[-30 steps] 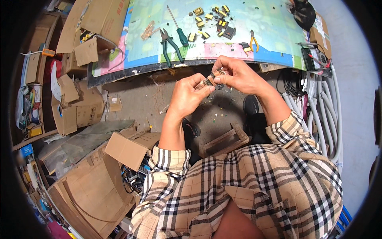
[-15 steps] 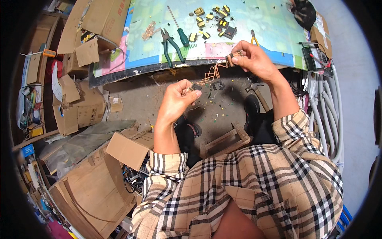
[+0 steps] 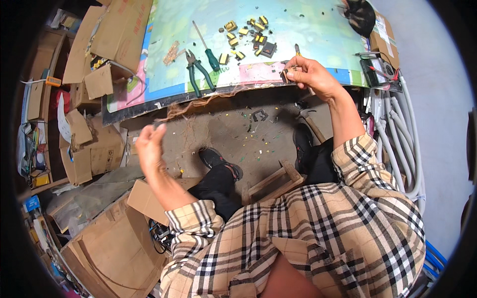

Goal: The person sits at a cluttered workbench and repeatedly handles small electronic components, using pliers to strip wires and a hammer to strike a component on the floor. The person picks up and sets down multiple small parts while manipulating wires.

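Copper wire (image 3: 199, 103) runs in a long, loose, kinked bundle between my two hands, along the table's front edge and blurred in places. At its left end, my left hand (image 3: 150, 147) is closed on the wire in a pinch, low and left of the table. My right hand (image 3: 314, 78), at the table's front edge, grips a small dark coil bobbin (image 3: 284, 75) between thumb and fingers. The fingers partly hide this piece.
On the table (image 3: 184, 30) lie green-handled pliers (image 3: 202, 77), a screwdriver (image 3: 212, 59), a heap of copper wire (image 3: 172, 53), and several yellow-and-black transformers (image 3: 258, 37). Yellow-handled pliers (image 3: 297, 49) lie beyond my right hand. A hammer (image 3: 314, 126) and scraps are below.
My left hand has swung left and down, away from my right hand. The wire between them has drawn out from a short zigzag to a long strand. The view has shifted slightly.
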A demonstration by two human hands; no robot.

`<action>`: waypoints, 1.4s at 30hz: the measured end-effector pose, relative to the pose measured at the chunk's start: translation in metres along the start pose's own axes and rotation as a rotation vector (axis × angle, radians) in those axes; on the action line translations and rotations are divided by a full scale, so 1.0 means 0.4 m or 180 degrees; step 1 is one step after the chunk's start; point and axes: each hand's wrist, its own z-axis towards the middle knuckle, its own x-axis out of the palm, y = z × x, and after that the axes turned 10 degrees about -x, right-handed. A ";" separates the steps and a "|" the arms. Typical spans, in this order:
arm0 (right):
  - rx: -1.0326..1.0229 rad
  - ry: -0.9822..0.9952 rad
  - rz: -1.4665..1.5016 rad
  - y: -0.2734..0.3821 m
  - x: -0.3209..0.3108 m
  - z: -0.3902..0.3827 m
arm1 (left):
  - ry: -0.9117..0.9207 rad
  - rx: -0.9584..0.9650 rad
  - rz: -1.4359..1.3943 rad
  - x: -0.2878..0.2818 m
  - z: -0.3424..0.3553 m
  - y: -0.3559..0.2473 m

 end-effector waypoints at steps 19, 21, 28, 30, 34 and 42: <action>0.0308 -0.0299 0.1550 -0.063 -0.078 0.030 | -0.0679 0.0574 0.1434 -0.180 0.122 0.124; 0.0465 -0.0345 0.0666 -0.078 -0.044 0.047 | -0.0202 0.0376 0.1160 -0.091 0.074 0.078; 0.0350 -0.0607 -0.2452 -0.238 0.006 0.127 | 0.1964 -0.0310 -0.0194 0.081 0.026 0.060; 0.0353 -0.0660 -0.2708 -0.266 -0.016 0.147 | 0.2224 -0.0475 -0.0598 0.127 -0.005 0.035; -0.0216 -0.1253 -0.3524 -0.268 0.010 0.154 | 0.2516 -0.0598 -0.0945 0.150 -0.005 0.044; -0.1830 -0.0853 -0.2075 -0.048 0.221 0.093 | 0.2191 -0.0303 -0.0123 0.189 -0.038 0.032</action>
